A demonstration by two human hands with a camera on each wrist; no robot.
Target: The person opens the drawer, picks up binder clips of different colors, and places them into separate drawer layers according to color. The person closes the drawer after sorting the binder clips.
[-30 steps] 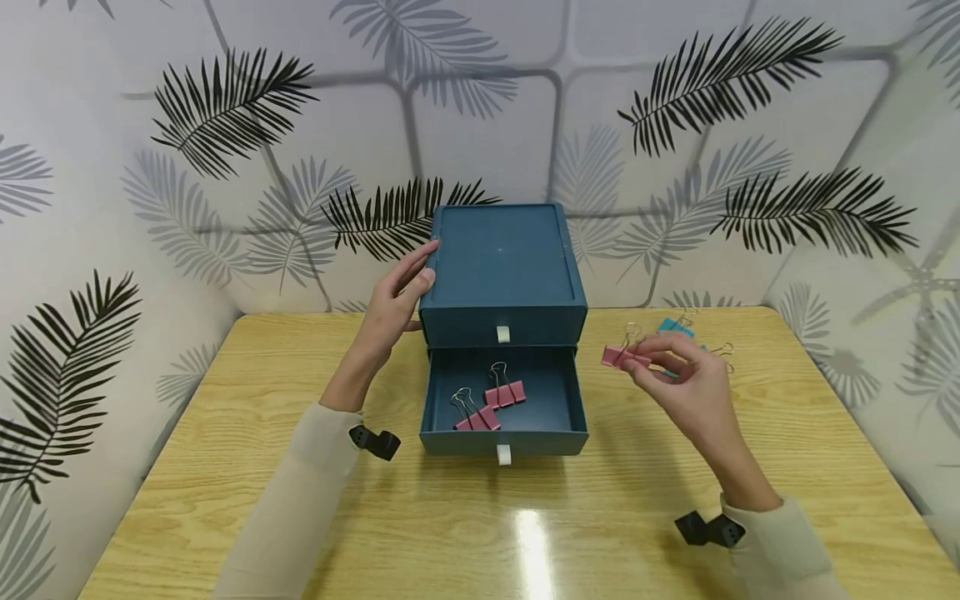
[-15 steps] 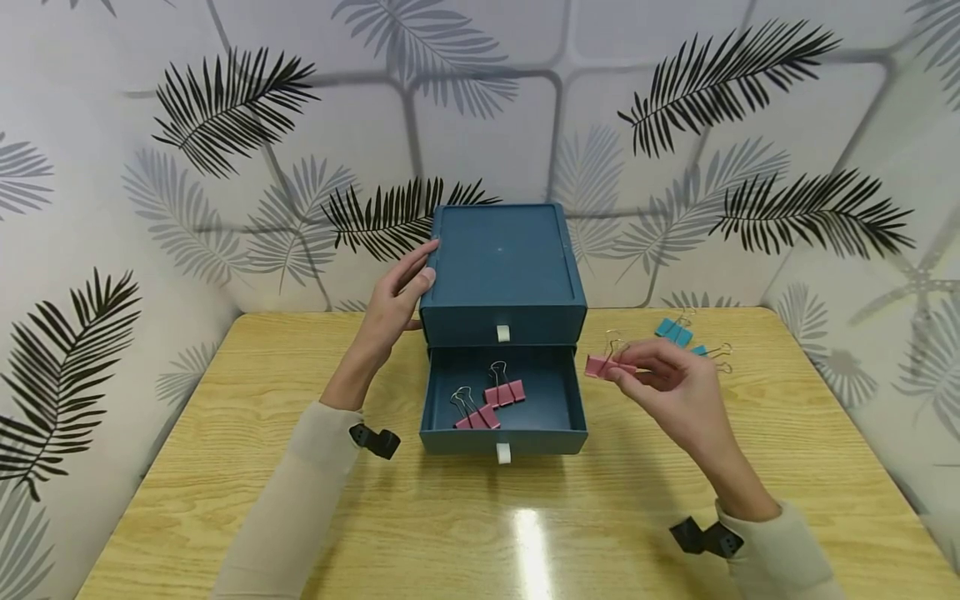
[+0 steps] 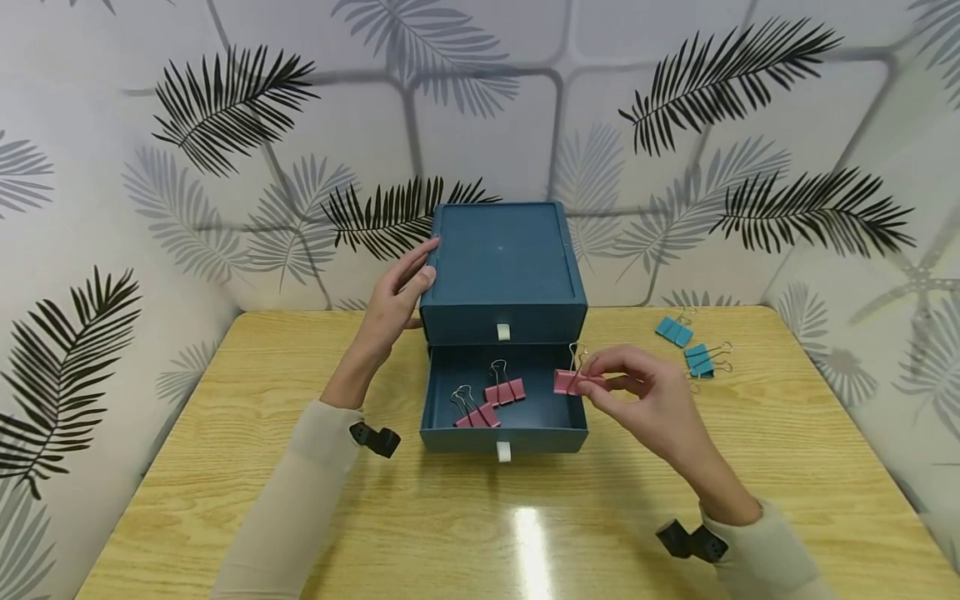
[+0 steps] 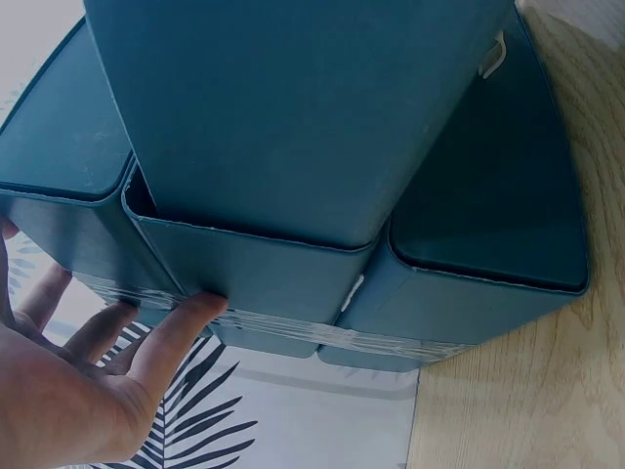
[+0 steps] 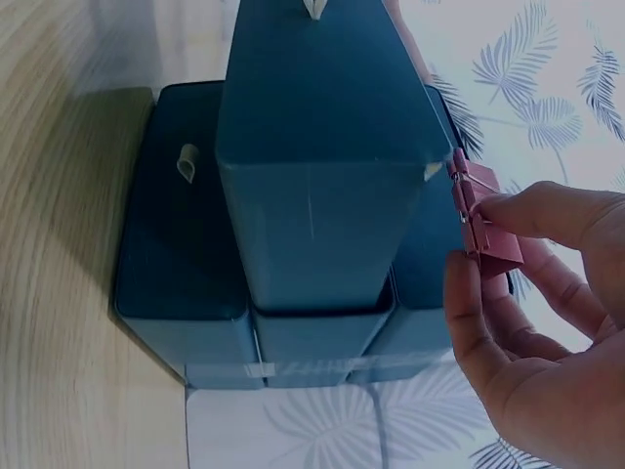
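My right hand [image 3: 656, 404] pinches a pink binder clip [image 3: 566, 382] between thumb and fingers. The clip is over the right side of the pulled-out drawer [image 3: 461, 442], with its wire handles pointing up. In the right wrist view, the pink clip [image 5: 493, 220] is near the drawer's side. Two more pink binder clips lie inside the drawer, one nearer the middle [image 3: 505, 392] and one at the front left [image 3: 477, 417]. My left hand [image 3: 386, 308] rests against the left side of the dark blue drawer unit [image 3: 498, 258]; in the left wrist view its fingertips touch the casing [image 4: 264, 274].
Two blue binder clips, one farther back [image 3: 674, 331] and one nearer [image 3: 700, 361], lie on the wooden table [image 3: 780, 467] right of the unit. Another wire handle shows beside my right hand. A leaf-patterned wall covering [image 3: 480, 133] stands close behind the unit.
My right hand has carried the pink binder clip leftward, from beside the unit to over the drawer. The blue clips it partly covered now show more. My left hand stays put.
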